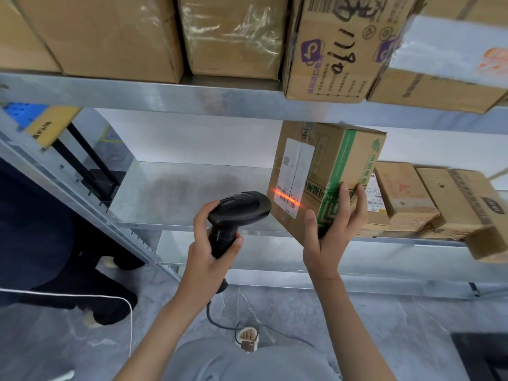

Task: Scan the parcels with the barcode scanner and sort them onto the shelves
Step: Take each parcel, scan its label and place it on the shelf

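- here the left hand [211, 243] is wrapped round the handle of the black scanner [238, 213], thumb on the side of the grip; the scanner's head points right at the parcel [324, 171]
- the right hand [332, 224] grips the parcel by its lower corner, thumb on the face toward the scanner, fingers curled over the green-printed side; the parcel is held tilted in the air, just right of the scanner
- a red scan line [287, 198] lies across the low part of the white label [295, 174] on the parcel
- the parcel sits in front of the middle shelf [170, 188], its top edge near the upper shelf [165, 94]
- right of the parcel, more boxes [428, 199] stand in a row on the middle shelf
- above the parcel, large boxes [231, 34] line the upper shelf; one carries black handwritten marks
- the scanner's cable [220, 320] hangs down toward the grey floor [330, 320]
- left of the scanner, someone in dark clothes [41, 243] stands beside the rack
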